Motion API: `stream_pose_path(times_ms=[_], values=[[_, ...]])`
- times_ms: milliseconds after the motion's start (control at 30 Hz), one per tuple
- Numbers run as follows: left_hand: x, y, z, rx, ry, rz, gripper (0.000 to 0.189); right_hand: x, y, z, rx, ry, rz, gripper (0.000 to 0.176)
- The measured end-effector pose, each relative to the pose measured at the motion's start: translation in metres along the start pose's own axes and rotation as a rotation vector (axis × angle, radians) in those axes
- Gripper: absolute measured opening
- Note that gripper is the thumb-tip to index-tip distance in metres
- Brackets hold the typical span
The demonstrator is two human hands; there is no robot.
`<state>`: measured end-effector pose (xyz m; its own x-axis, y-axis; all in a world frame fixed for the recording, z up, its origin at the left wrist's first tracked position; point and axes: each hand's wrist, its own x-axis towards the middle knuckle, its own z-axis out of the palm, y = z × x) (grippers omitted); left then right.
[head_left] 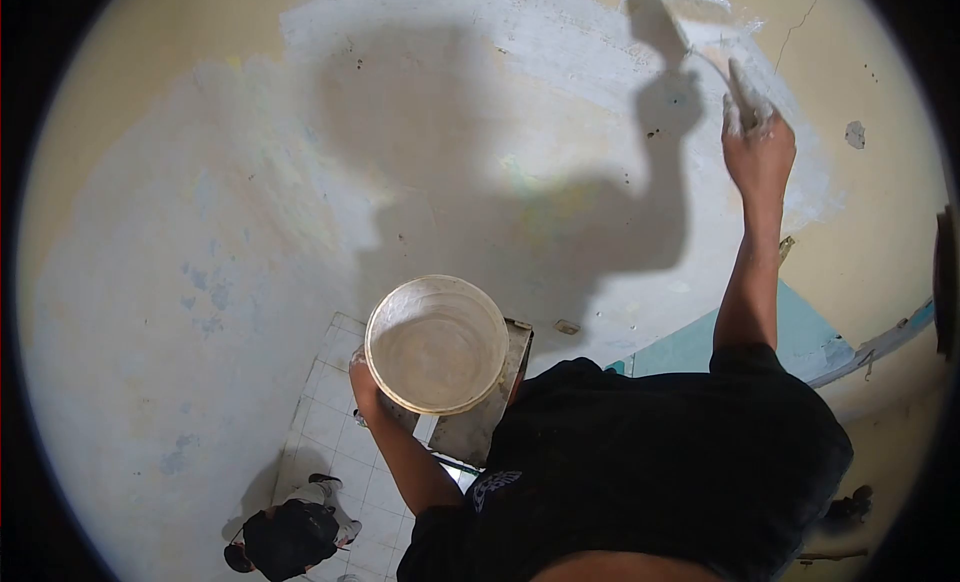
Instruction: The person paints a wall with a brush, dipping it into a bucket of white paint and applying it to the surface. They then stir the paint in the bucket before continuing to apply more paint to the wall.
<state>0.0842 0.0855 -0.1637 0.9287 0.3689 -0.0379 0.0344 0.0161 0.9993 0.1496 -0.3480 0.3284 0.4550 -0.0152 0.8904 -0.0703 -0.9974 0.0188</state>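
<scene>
My left hand (pixel 363 380) is closed around the left side of a round white bucket (pixel 436 400), mostly hidden behind it. A pale, whitish coating lines the inside of this bucket. Up at the top right, my right hand (pixel 757 122) grips a wide flat paintbrush (pixel 698 27), one finger stretched along its handle. White smears cover the fingers. The brush's broad end lies against the wall (pixel 560 92), where fresh white strokes meet the yellowish surface.
Below left, a person (pixel 290 537) in dark clothing is on the tiled floor (pixel 335 407). A worn flat surface (pixel 470 432) sits under the bucket. A teal panel (pixel 790 332) lies at the right. My shadow falls across the wall, which has cracks and small holes.
</scene>
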Motion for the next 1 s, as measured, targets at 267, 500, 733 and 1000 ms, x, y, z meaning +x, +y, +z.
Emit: stream_pose_path(times_ms=[267,500,733,1000], values=[[-0.001,0.005,-0.002,0.048,0.013,-0.015,0.030,0.003,0.000,0.074,-0.011,-0.032,0.113,0.025],[0.001,0.003,-0.003,0.060,-0.020,0.018,0.029,-0.069,-0.003,0.082,0.012,-0.289,0.101,0.020],[0.000,-0.004,-0.001,-0.026,0.005,0.015,0.028,-0.067,0.020,0.055,0.267,-0.051,0.056,0.028],[-0.006,0.008,0.002,-0.144,0.020,-0.101,0.027,0.005,0.047,-0.003,-0.092,0.412,0.062,0.028]])
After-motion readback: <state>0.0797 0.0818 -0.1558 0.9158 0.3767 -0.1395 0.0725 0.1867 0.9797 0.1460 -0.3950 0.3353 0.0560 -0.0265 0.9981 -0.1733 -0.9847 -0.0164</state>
